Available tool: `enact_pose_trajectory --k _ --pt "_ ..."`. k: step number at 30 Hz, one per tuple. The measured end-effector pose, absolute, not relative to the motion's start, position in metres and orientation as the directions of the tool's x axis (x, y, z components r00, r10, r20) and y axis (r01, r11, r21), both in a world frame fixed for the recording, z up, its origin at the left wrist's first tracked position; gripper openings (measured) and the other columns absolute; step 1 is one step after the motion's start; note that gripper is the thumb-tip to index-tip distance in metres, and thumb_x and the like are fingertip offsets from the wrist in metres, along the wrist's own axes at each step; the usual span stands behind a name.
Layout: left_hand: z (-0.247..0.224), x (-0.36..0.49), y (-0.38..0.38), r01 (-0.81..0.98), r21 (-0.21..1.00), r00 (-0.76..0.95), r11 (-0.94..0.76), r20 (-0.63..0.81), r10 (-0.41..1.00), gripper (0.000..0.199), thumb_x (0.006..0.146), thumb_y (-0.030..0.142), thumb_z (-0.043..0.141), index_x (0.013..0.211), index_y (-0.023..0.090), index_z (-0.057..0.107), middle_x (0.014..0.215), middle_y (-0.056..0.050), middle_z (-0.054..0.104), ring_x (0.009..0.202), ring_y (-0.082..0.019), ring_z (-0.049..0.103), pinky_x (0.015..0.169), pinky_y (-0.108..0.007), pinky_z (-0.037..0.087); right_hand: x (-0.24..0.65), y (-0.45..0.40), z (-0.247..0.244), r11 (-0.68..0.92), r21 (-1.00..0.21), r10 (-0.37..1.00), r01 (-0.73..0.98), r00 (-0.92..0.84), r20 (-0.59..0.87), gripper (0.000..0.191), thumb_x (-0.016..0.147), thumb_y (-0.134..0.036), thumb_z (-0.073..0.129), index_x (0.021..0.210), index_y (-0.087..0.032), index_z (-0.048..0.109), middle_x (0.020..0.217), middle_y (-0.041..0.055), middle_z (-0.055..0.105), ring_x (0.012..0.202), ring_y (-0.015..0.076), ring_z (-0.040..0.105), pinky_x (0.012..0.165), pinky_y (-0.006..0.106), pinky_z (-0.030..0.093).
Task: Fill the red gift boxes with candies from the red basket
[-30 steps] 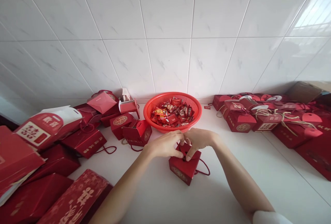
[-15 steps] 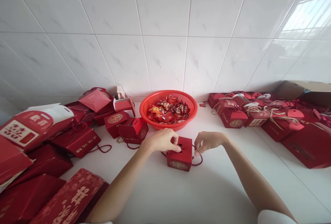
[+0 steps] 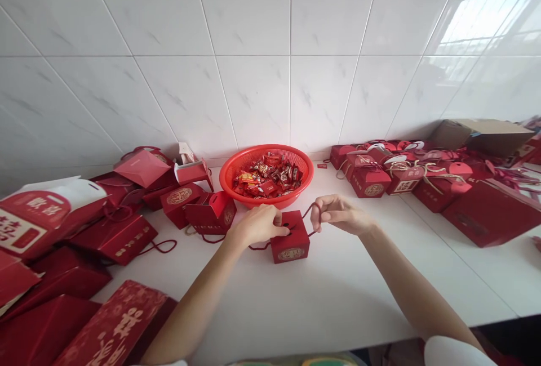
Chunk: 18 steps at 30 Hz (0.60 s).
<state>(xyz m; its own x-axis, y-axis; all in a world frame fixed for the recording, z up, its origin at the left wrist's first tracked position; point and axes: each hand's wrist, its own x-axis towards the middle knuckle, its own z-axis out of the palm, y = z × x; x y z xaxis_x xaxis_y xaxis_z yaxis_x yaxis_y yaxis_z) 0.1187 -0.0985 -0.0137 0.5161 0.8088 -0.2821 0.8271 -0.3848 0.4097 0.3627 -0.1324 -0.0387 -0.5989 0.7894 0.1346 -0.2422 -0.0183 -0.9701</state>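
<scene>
A small red gift box (image 3: 296,246) with a gold emblem on its front stands upright on the white surface in front of me. My left hand (image 3: 257,224) grips it at the left, thumb on the top face beside small dark holes; its other fingers are partly hidden. To the right of the box, my right hand (image 3: 340,214) pinches a dark red cord (image 3: 309,210), which loops out from the box's right side. More cord trails at the box's left, below my left wrist. Just behind stands a red-orange plastic basket (image 3: 225,181) with wrapped sweets (image 3: 270,174) in it.
Many red gift boxes (image 3: 116,237) crowd the left side, some with flaps up. Closed boxes with cord ties (image 3: 371,181) stand in rows at the right, near a cardboard box (image 3: 477,135). A tiled wall (image 3: 253,96) rises behind. The counter's front edge shows below.
My right hand has risen and moved outward, drawing the cord up into a loop. My left hand stays on the box. The view has shifted a little to the right.
</scene>
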Motion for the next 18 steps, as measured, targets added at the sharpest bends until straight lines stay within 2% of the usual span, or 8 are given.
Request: enact_pose_trajectory --k 2,4,7,9,12,14,18 --pt "-0.008 0.116 -0.101 0.813 0.440 0.519 -0.381 -0.252 0.817 0.030 0.080 0.045 0.067 0.065 0.020 0.062 0.070 -0.002 0.067 0.069 -0.021 0.061 0.058 -0.029 0.035 0.354 -0.135 -0.035 -0.038 -0.981 0.790 -0.191 -0.607 0.088 0.028 0.077 -0.037 0.084 0.085 -0.015 0.068 0.081 0.0051 0.072 0.071 0.0149 0.066 0.073 0.031 0.053" --pt "0.002 0.110 -0.104 0.736 0.577 0.554 -0.354 -0.213 0.805 0.031 0.081 0.049 0.067 0.075 0.019 0.068 0.079 -0.004 0.070 0.073 -0.022 0.063 0.061 -0.029 0.040 0.346 -0.136 -0.031 -0.027 -0.991 0.803 -0.135 -0.594 0.059 0.029 0.078 -0.037 0.083 0.087 -0.015 0.067 0.082 0.0049 0.071 0.073 0.0149 0.066 0.074 0.031 0.054" --pt "0.018 0.102 -0.109 0.428 0.876 0.635 -0.223 -0.116 0.764 0.039 0.083 0.052 0.067 0.101 0.018 0.070 0.093 -0.005 0.072 0.082 -0.021 0.067 0.075 -0.032 0.049 0.337 -0.139 -0.022 0.042 -0.996 0.832 -0.081 -0.549 0.080 0.031 0.081 -0.042 0.080 0.087 -0.015 0.067 0.081 0.0047 0.071 0.073 0.0145 0.064 0.074 0.031 0.053" --pt "0.025 0.100 -0.112 0.166 0.976 0.671 -0.137 -0.010 0.742 0.046 0.084 0.051 0.069 0.114 0.018 0.066 0.104 -0.008 0.072 0.096 -0.023 0.068 0.088 -0.037 0.051 0.332 -0.141 -0.015 0.091 -0.994 0.853 -0.057 -0.510 0.108 0.032 0.082 -0.044 0.079 0.084 -0.016 0.066 0.080 0.0040 0.070 0.072 0.0142 0.063 0.074 0.030 0.052" --pt "0.026 0.104 -0.118 -0.059 0.994 0.687 -0.089 0.105 0.719 0.048 0.085 0.047 0.071 0.123 0.018 0.063 0.129 -0.013 0.064 0.119 -0.028 0.061 0.102 -0.043 0.048 0.321 -0.145 -0.010 0.128 -0.992 0.882 -0.016 -0.455 0.121 0.035 0.078 -0.047 0.081 0.078 -0.017 0.062 0.077 0.0014 0.065 0.071 0.0133 0.059 0.069 0.028 0.049" --pt "0.023 0.110 -0.121 -0.082 0.992 0.698 -0.097 0.127 0.705 0.046 0.086 0.044 0.072 0.124 0.019 0.063 0.137 -0.013 0.060 0.128 -0.029 0.055 0.107 -0.044 0.045 0.313 -0.147 -0.011 0.159 -0.987 0.903 0.013 -0.406 0.140 0.039 0.075 -0.049 0.082 0.077 -0.018 0.059 0.076 -0.0001 0.062 0.070 0.0134 0.057 0.067 0.028 0.048" --pt "0.017 0.121 -0.128 -0.102 0.985 0.731 -0.142 0.171 0.660 0.051 0.083 0.043 0.077 0.126 0.020 0.063 0.140 -0.012 0.059 0.137 -0.031 0.048 0.115 -0.045 0.038 0.300 -0.150 -0.022 0.288 -0.951 0.944 0.113 -0.202 0.261 0.039 0.076 -0.052 0.076 0.080 -0.019 0.056 0.074 -0.0013 0.057 0.068 0.0137 0.052 0.063 0.028 0.045"
